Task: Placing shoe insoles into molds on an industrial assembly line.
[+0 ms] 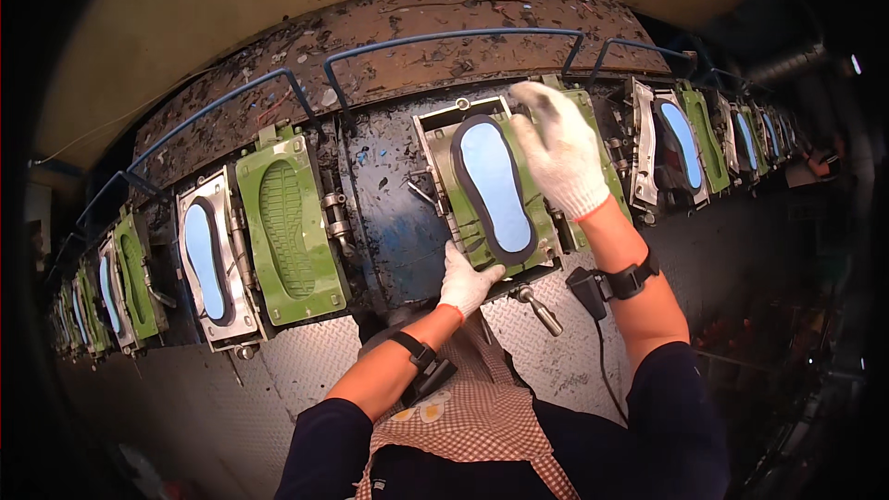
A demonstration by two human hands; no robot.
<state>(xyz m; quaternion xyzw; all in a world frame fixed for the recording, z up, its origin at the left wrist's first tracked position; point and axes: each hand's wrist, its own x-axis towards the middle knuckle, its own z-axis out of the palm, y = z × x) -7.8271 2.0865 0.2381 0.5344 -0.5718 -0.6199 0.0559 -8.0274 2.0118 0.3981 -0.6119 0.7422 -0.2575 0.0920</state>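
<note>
Blue-topped black shoe sole [493, 187] is lying on a green mould [470, 231]; left hand [469, 280] is touching the mould's lower corner, right hand [560, 148] is hovering alongside, thumbs and fingers apart. Positioning is seemingly underway, probably calling next for steady bracing.

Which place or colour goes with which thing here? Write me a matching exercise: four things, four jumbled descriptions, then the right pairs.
Things
1. Left hand
2. Right hand
3. Nearest sole
4. Apron

Descriptions
A. Light blue with a dark rim
B. To the right of the nearest sole's far half
C. Brown-and-white check
D. By the nearest sole's near end

Right pairs
1-D, 2-B, 3-A, 4-C
</note>
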